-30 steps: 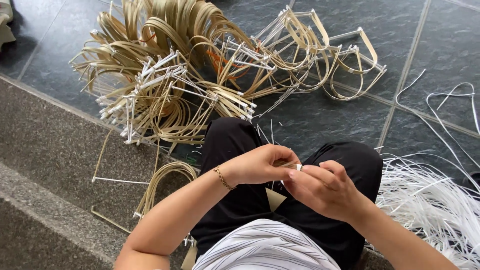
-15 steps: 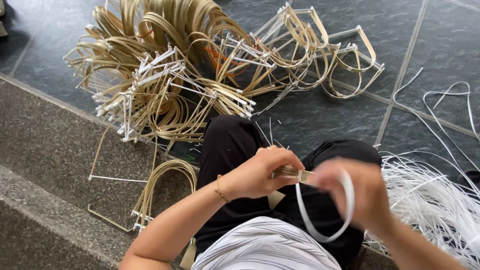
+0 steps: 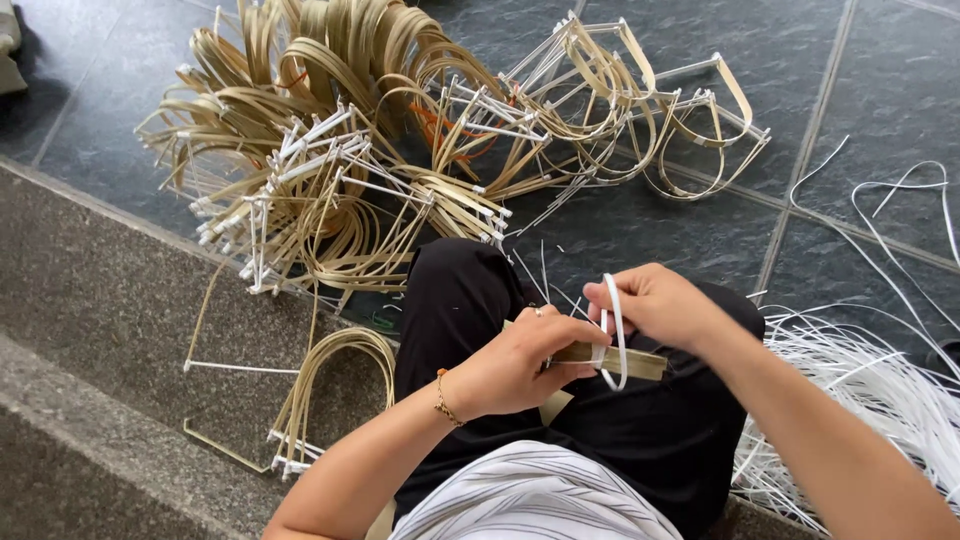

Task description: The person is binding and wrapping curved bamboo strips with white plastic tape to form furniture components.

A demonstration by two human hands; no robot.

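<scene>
- Slippage is the main risk: the left hand (image 3: 510, 365) pinches the bamboo strips (image 3: 610, 360) over the lap, and a looser pinch may let them splay.
- The right hand (image 3: 655, 305) grips the white band (image 3: 617, 330) looped around the strips; slack may undo the loop.

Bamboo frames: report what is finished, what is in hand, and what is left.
Done: a big heap of bound bamboo frames lies on the dark tile floor, with a few more beside the left knee. In hand: the left hand grips a bundle of bamboo strips while the right hand loops a white strap around it. Left: a thick pile of loose white straps on the right.
</scene>
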